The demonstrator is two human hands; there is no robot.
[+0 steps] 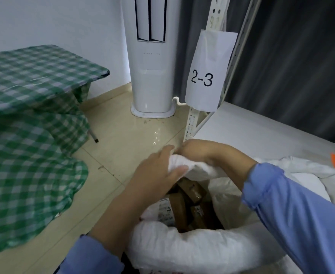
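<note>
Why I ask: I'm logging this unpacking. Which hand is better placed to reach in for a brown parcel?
Probably the left hand: it pinches the rim of the white sack directly above the brown parcels. The right hand is curled round the rim farther away, and could hold it open.

Single head-worn wide-angle view, facing forward and down, close above white sack (182, 248)

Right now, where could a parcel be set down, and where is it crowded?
Free: the shelf board between sack and curtain; the floor between checked table and air conditioner. Crowded: the sack's mouth, full of parcels, left hand and right hand gripping its rim.
</note>
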